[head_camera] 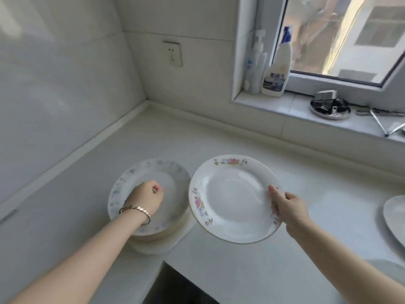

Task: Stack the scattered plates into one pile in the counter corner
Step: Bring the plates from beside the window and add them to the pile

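Note:
A pile of several white plates point(173, 178) with pale blue flowers on the rim stands on the white counter point(241, 270), near its front edge. My left hand point(146, 198) rests on the top plate with its fingers curled, holding nothing that I can see. My right hand point(287, 207) grips the right rim of a white plate point(232, 198) with pink flowers, thumb on top. This plate hangs tilted just right of the pile, its left rim over the pile's edge. Another white plate point(394, 218) lies at the right edge of the view, partly cut off.
The counter corner point(149, 106) meets tiled walls at the back left. A wall socket point(173, 53) sits above it. On the window sill point(285, 106) stand a pump bottle point(255, 66), a spray bottle point(277, 69) and a metal dish point(329, 106). A dark gap point(175, 286) opens below the counter's front.

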`<control>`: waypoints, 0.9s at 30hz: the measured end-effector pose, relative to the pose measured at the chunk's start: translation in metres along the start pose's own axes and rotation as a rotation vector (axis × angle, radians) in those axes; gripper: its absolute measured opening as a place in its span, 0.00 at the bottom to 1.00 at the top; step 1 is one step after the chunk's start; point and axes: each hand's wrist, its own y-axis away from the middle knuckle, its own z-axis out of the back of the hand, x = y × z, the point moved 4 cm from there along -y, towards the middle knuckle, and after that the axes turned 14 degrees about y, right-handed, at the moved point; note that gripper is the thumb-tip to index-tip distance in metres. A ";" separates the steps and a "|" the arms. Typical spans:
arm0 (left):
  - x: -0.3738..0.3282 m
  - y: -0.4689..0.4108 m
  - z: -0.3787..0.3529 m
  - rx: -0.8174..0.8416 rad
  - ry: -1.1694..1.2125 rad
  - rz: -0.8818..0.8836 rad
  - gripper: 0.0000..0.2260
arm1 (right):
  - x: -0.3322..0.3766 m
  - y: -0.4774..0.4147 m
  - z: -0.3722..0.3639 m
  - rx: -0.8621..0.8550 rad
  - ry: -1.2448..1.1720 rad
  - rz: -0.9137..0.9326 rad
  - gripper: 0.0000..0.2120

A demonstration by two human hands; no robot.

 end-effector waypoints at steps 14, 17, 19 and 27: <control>0.086 -0.056 0.096 -0.040 0.054 0.123 0.09 | 0.051 0.018 -0.183 0.061 0.146 0.044 0.16; 0.090 -0.059 0.099 -0.036 0.082 0.138 0.09 | 0.052 0.025 -0.193 -0.017 0.244 0.116 0.18; 0.094 -0.061 0.101 -0.029 0.068 0.136 0.09 | 0.052 0.030 -0.199 -0.076 0.294 0.172 0.15; 0.101 -0.068 0.111 -0.056 0.039 0.126 0.10 | 0.047 0.044 -0.236 0.016 0.389 0.175 0.22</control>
